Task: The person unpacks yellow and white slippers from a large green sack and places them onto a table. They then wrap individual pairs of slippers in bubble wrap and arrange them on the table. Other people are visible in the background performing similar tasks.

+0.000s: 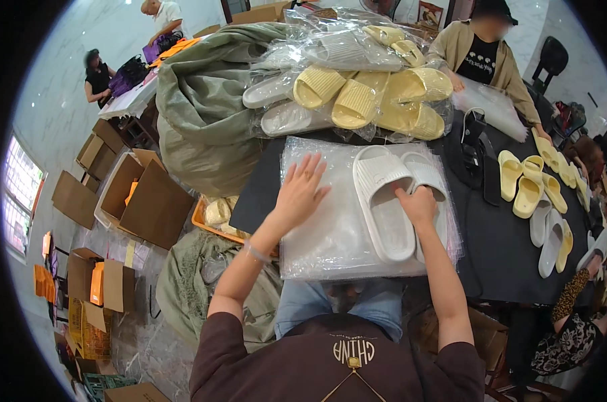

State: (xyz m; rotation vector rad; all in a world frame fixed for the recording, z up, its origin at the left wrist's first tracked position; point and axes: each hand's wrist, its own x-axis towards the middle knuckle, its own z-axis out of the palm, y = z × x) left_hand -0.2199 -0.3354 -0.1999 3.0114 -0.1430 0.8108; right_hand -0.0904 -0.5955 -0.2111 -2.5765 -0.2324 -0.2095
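The left hand (pixel 302 189) lies flat, fingers spread, on a stack of clear bags (pixel 330 228) on the black table (pixel 498 248), probably to keep the slippery plastic from sliding. The right hand (pixel 417 204) pinches the edge of 1 of 2 white slippers (pixel 382 204) resting on that stack (side by side, soles down). Behind them, bagged yellow slippers (pixel 370 94) pile up against a green sack (pixel 203 107).

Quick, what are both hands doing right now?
Left hand: open, fingers spread flat on the clear plastic bags.
Right hand: closed on the white slippers.
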